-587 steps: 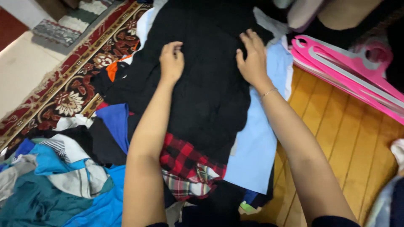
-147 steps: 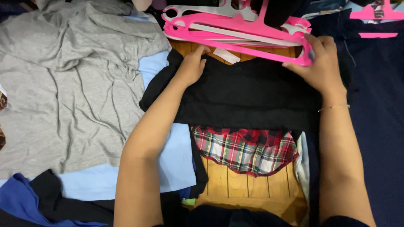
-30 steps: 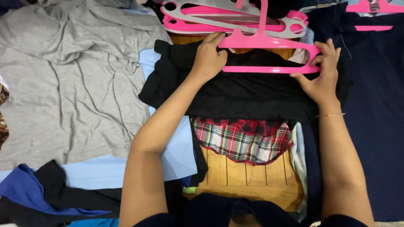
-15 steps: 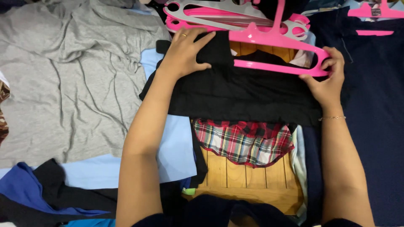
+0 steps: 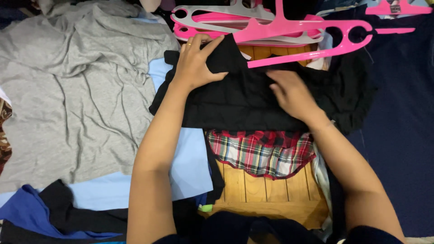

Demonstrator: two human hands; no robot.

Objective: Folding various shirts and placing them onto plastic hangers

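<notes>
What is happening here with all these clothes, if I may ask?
A person works over a black garment spread on a wooden floor. The left hand grips its upper left part, and the right hand lies flat on its middle. A pink hanger sits at the garment's top edge, with no hand on it. A red plaid hem shows below, a grey garment lies to the left, and more hangers are stacked behind.

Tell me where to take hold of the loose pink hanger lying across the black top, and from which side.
Grip the pink hanger at its bare right shoulder end, probably coming from the right: that end lies clear of cloth, while its left end runs under the black top by the left hand. The right hand is nearest.
</notes>
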